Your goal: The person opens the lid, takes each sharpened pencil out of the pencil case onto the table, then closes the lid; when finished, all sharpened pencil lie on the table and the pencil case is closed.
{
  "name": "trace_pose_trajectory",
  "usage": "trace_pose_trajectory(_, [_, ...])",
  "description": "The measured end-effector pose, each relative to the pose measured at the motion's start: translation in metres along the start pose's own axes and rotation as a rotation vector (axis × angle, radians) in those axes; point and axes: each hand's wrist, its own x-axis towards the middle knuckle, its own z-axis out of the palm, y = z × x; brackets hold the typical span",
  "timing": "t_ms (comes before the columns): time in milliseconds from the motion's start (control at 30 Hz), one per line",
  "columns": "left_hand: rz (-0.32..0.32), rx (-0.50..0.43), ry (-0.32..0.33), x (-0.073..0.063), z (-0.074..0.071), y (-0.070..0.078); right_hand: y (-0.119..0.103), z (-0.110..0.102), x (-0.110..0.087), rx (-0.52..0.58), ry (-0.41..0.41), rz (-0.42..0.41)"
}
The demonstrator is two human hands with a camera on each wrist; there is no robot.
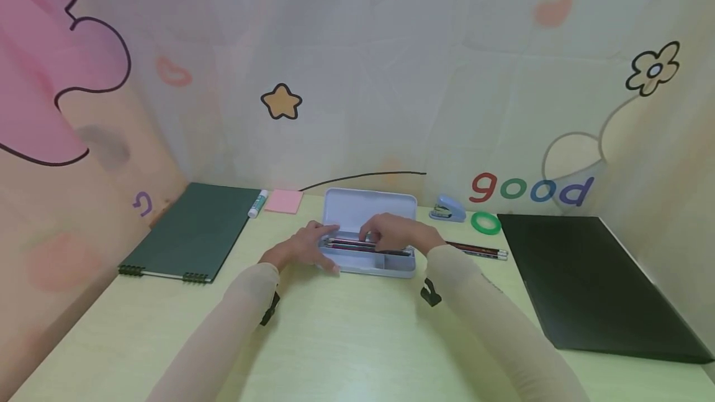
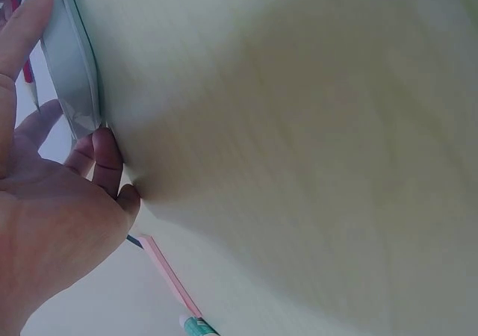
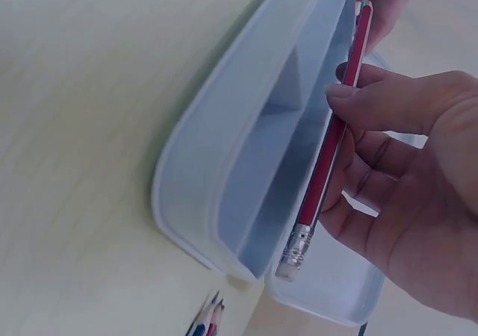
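Observation:
A pale blue pencil case (image 1: 360, 267) lies on the table with its lid (image 1: 357, 200) raised toward the curtain. My left hand (image 1: 301, 245) grips its left end, thumb along the front and fingers at the end wall. Over the case, my right hand (image 1: 391, 232) pinches a red pencil (image 3: 325, 164) between thumb and fingers. Its silver-banded eraser end points to the case's right end in the right wrist view. The pencil lies lengthwise along the case's long compartment, close over the rim. A small divider (image 3: 287, 82) splits the front part of the case.
More pencils (image 1: 486, 252) lie to the right, beside a green tape roll (image 1: 486, 223) and a blue stapler (image 1: 448, 209). Pink sticky notes (image 1: 284, 201), a glue stick (image 1: 257, 204) and a dark green spiral notebook (image 1: 192, 231) are on the left. A black flat board (image 1: 598, 287) covers the right side.

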Motion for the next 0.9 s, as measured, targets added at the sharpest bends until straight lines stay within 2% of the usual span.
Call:
trace_pose_trajectory(267, [0.018, -0.001, 0.004, -0.001, 0.0, 0.0, 0.017, -0.011, -0.017, 0.019, 0.027, 0.039])
trace_pose_trajectory(467, [0.011, 0.002, 0.001, -0.001, 0.001, -0.001, 0.032, -0.018, -0.04, 0.064, 0.045, 0.06])
trace_pose_trajectory(733, [0.005, 0.01, -0.001, -0.002, 0.0, 0.001, 0.067, -0.013, -0.073, 0.067, 0.101, 0.043])
trace_pose_trajectory(900, [-0.002, 0.006, -0.007, -0.001, 0.0, 0.001, 0.083, -0.01, -0.092, 0.111, 0.116, 0.098])
